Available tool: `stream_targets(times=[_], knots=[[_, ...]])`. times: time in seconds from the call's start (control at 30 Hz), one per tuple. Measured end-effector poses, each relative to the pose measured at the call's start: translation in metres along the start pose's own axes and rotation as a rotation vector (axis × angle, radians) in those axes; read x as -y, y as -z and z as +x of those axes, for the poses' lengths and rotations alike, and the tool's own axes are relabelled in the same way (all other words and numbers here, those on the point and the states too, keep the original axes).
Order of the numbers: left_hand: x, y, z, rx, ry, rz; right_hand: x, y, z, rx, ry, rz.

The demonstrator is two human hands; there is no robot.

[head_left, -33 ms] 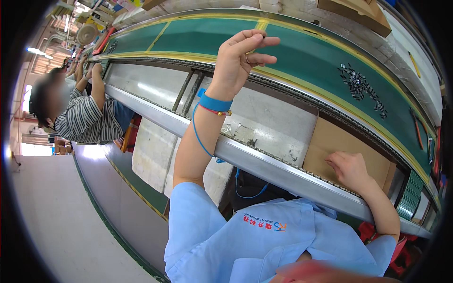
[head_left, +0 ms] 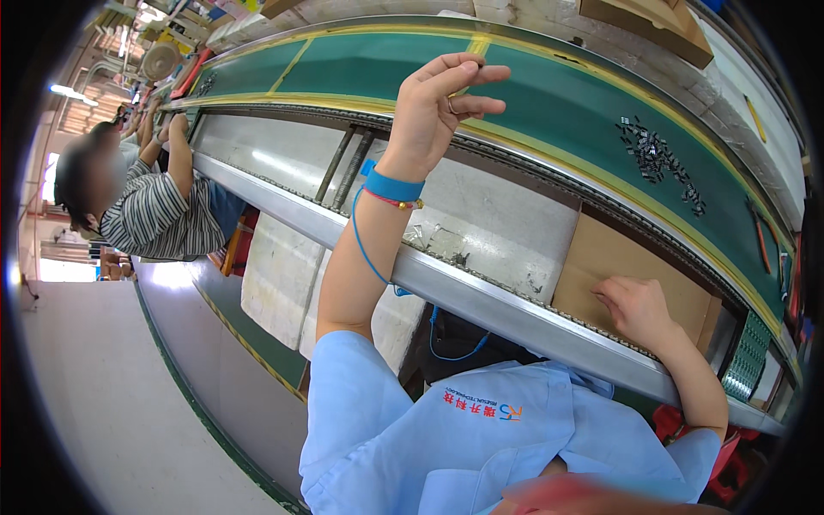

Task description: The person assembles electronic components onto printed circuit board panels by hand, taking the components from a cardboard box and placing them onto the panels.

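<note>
My left hand [head_left: 436, 107] is raised over the near edge of the green conveyor belt [head_left: 549, 94], thumb and index finger pinched together and the other fingers stretched out. A tiny dark bit shows at the pinched tips, too small to name. A blue wrist strap [head_left: 393, 186] with a thin blue cord circles that wrist. My right hand [head_left: 637, 311] is lower right, over a brown cardboard sheet or box [head_left: 605, 249], with its fingers curled inward; whatever they hold, if anything, is hidden. Beyond it on the belt lies a loose pile of small dark parts [head_left: 652, 154].
A metal rail [head_left: 481, 296] with a chain runs between me and the belt. Pliers [head_left: 760, 236] lie at the far right, near a yellow stick-like tool [head_left: 755, 118]. An open cardboard box [head_left: 652, 30] stands at the back. A co-worker in a striped shirt [head_left: 159, 215] sits at left.
</note>
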State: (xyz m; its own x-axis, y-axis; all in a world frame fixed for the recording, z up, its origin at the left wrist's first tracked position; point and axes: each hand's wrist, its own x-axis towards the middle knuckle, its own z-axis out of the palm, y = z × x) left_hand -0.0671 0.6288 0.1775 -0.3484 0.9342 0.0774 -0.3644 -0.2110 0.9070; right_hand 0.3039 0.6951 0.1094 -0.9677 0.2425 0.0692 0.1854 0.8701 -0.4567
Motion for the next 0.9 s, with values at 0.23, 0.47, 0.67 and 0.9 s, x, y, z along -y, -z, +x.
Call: stream_targets(times=[0.23,0.47,0.67,0.9], knots=[[0.004,-0.004,0.0,-0.057,-0.016,0.065,0.001,0.004,0.0,-0.025,0.0,-0.024],[0.01,0.01,0.006,-0.042,0.008,-0.181,0.003,0.005,0.001,-0.01,0.004,-0.032],[0.011,0.013,0.009,0.007,0.035,-0.234,0.003,0.006,0.0,0.0,0.001,-0.035],[0.011,0.011,0.006,0.054,0.034,-0.264,0.005,0.008,0.0,0.014,-0.006,-0.045]])
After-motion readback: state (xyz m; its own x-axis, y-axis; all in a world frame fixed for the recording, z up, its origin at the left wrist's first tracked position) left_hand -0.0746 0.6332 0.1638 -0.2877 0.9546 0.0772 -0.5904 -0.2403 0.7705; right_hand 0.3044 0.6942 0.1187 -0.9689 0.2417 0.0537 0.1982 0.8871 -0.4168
